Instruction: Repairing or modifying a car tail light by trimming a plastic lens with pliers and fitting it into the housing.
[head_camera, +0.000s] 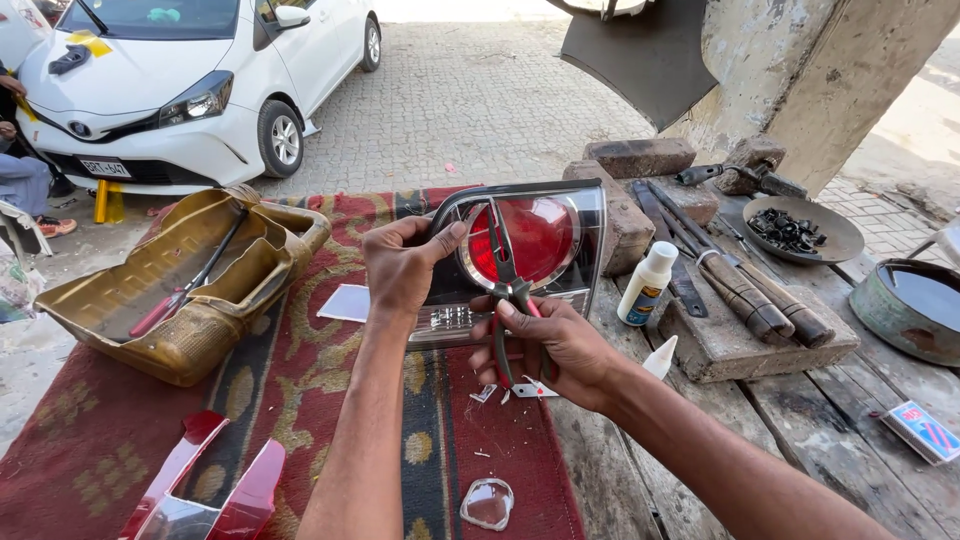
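1. One tail light (525, 250) sits at the centre of the frame, stood on its edge on the red patterned rug (300, 380). Its long axis runs left to right, and its red round lens faces me.
2. My left hand (405, 265) grips the light's upper left corner, thumb over the front rim, fingers curled behind.
3. My right hand (555, 345) is closed around the handles of one pair of pliers (510, 290). The pliers stand nearly upright, long axis top to bottom, nose pointing up across the red lens.
4. Just below my right hand lie a few small white chips on the rug; I cannot count them exactly.
5. One clear curved lens piece (488, 503) lies at the bottom centre, well apart from the light.
6. Two red lamp pieces (215, 485) lie at the lower left.
7. One gold-coloured tray (180, 285) sits at the left, holding one red-handled tool.
8. One white glue bottle (647, 284) stands just right of the light.
9. Two wooden-handled tools (745, 290) lie on a wood block at the right, long axes slanting toward the lower right.
10. One round dish (800, 232) of dark small parts sits at the upper right.
11. One white car (190, 80) is parked at the upper left.
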